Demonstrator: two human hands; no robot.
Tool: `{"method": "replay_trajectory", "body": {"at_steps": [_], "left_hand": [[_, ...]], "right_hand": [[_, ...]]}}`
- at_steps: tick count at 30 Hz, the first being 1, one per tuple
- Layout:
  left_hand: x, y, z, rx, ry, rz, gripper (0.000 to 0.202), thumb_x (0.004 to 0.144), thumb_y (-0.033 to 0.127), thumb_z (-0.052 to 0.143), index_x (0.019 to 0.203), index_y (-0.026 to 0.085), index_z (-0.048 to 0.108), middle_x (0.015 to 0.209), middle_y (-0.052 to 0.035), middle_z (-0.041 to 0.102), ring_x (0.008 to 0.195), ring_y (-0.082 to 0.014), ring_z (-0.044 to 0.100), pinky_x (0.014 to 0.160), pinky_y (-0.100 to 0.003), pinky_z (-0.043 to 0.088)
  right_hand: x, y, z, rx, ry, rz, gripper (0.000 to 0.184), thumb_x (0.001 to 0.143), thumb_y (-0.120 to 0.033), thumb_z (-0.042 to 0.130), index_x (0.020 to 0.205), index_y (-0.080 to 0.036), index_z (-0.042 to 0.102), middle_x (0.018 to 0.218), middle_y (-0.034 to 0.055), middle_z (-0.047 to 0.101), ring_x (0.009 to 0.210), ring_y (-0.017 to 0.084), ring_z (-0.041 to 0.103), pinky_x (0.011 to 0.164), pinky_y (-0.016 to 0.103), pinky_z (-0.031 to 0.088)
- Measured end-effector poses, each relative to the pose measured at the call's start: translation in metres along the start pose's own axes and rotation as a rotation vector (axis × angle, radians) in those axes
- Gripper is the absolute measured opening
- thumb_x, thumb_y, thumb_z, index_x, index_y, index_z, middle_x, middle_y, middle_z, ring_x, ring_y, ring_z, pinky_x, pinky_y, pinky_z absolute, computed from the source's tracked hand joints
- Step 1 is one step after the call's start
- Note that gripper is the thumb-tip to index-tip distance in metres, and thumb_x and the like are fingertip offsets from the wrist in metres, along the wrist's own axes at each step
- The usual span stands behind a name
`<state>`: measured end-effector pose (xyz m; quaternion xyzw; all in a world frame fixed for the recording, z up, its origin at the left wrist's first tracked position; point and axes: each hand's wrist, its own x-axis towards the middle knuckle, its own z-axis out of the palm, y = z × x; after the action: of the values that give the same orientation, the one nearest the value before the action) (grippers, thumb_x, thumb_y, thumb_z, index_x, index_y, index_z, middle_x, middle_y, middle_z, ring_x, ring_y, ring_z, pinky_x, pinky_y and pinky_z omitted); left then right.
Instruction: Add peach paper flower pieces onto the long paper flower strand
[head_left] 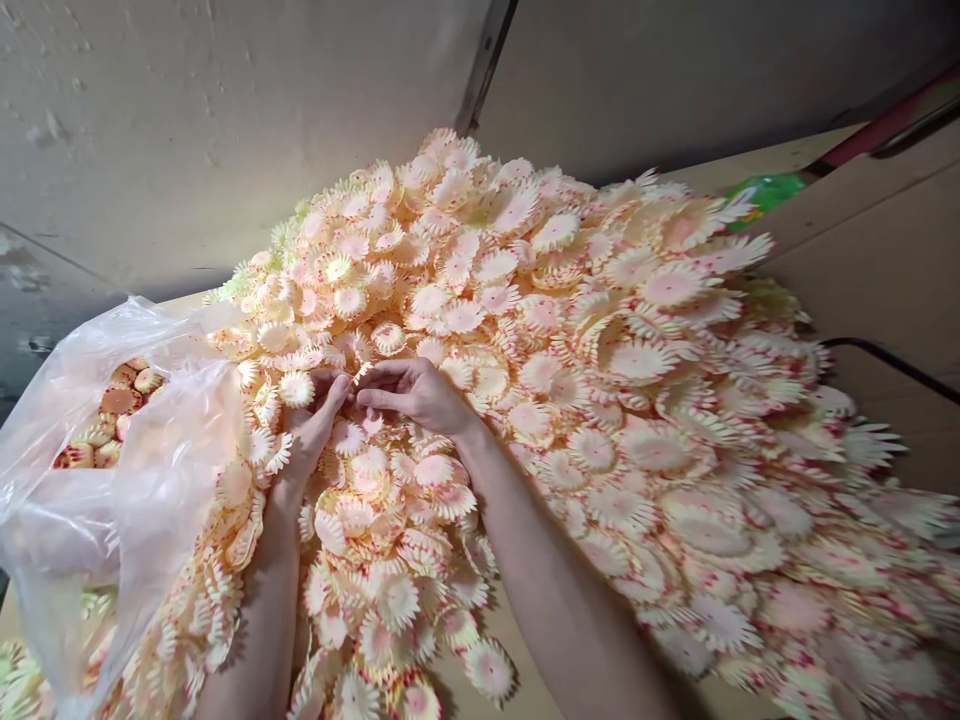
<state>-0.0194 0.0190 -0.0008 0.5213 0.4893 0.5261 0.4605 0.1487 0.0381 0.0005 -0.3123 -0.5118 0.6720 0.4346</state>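
Note:
A big heap of cream and pink artificial flower heads (570,350) covers the table. My left hand (315,425) and my right hand (412,392) meet at the near left of the heap, fingertips pinched together on one small flower piece (358,378). Both forearms rest across the flowers. The piece between the fingers is mostly hidden by them.
A clear plastic bag (112,480) at the left holds small orange-red flower centres (112,410). A brown tabletop (885,260) shows at the right, with a green object (765,192), a red bar (885,125) and a dark cable (892,362). A grey wall (225,120) stands behind.

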Motion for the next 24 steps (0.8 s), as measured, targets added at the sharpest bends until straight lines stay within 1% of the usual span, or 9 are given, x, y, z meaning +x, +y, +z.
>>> {"method": "replay_trajectory", "body": {"at_steps": [3,6,12,19,24], "left_hand": [[-0.0018,0.0065,0.0027,0.010,-0.010,0.024,0.024,0.082,0.044,0.066,0.084,0.021,0.070,0.086,-0.0044,0.070,0.083,-0.0168,0.066,0.085,-0.032,0.056],[-0.0037,0.0097,0.0040,0.017,-0.028,-0.001,0.024,0.083,0.042,0.065,0.087,0.019,0.071,0.088,-0.0055,0.071,0.084,-0.0173,0.067,0.085,-0.032,0.056],[-0.0033,0.0095,0.0048,0.013,-0.040,-0.027,0.023,0.080,0.039,0.068,0.085,0.017,0.070,0.087,-0.0059,0.073,0.082,-0.0176,0.068,0.085,-0.033,0.057],[-0.0030,0.0068,0.0038,0.001,-0.024,-0.038,0.023,0.080,0.040,0.069,0.085,0.017,0.071,0.087,-0.0058,0.073,0.082,-0.0169,0.067,0.086,-0.032,0.056],[-0.0018,0.0055,0.0034,0.002,-0.036,-0.035,0.024,0.080,0.040,0.068,0.084,0.017,0.071,0.085,-0.0060,0.072,0.079,-0.0167,0.066,0.083,-0.031,0.056]], "right_hand": [[0.0000,-0.0007,0.0004,-0.003,0.032,0.001,0.026,0.064,-0.029,0.085,0.082,-0.016,0.071,0.070,0.0001,0.071,0.055,0.009,0.063,0.048,0.018,0.050],[-0.0012,-0.0017,-0.0001,-0.041,0.036,0.022,0.027,0.063,-0.031,0.085,0.080,-0.015,0.071,0.068,0.0000,0.070,0.052,0.009,0.062,0.046,0.018,0.049],[-0.0019,-0.0005,-0.0015,-0.060,0.040,0.042,0.028,0.067,-0.034,0.083,0.083,-0.015,0.072,0.069,0.0019,0.072,0.052,0.009,0.062,0.046,0.019,0.049],[-0.0014,-0.0015,-0.0017,-0.108,-0.002,-0.016,0.028,0.073,-0.040,0.078,0.082,-0.014,0.073,0.072,0.0039,0.072,0.053,0.008,0.061,0.047,0.020,0.050],[-0.0010,-0.0010,-0.0018,-0.102,-0.008,-0.018,0.026,0.074,-0.039,0.078,0.080,-0.014,0.074,0.072,0.0048,0.072,0.054,0.008,0.060,0.047,0.019,0.048]]}}
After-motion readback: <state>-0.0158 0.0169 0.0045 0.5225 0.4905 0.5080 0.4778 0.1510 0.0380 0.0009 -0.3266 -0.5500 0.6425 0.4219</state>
